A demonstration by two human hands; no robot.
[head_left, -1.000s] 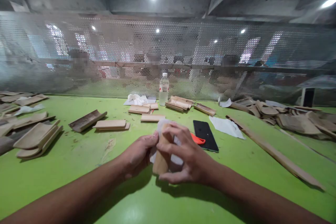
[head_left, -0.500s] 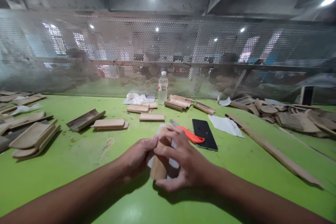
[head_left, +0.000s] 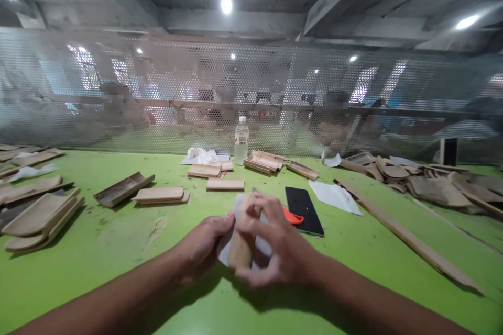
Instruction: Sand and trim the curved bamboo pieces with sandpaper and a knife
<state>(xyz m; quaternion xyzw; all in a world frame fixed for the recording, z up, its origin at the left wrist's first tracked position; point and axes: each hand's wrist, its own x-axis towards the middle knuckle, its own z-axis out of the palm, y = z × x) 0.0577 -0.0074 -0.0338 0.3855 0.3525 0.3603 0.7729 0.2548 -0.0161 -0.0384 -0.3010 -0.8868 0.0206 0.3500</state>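
Observation:
Over the near part of the table, my right hand (head_left: 275,246) has its fingers curled around a short, curved bamboo piece (head_left: 240,251), which is blurred. A white paper sheet (head_left: 225,255) lies behind and around that piece. My left hand (head_left: 208,241) pinches the sheet's left edge with the thumb on top; its other fingers are mostly hidden underneath. Just beyond my right hand lies a utility knife with a red-orange handle (head_left: 293,215), partly covered by the hand. Next to it is a black phone (head_left: 304,211).
On the green table (head_left: 188,303) stands a water bottle (head_left: 241,141), with bamboo pieces (head_left: 160,195) around it. A bamboo pile (head_left: 440,186) and a long strip (head_left: 408,235) lie right, stacked pieces (head_left: 43,214) left. A perforated screen (head_left: 176,78) closes the back.
The view has tilted up slightly. More of the white sheet shows left of the bamboo piece, and my right hand covers more of the knife. Both hands keep their hold.

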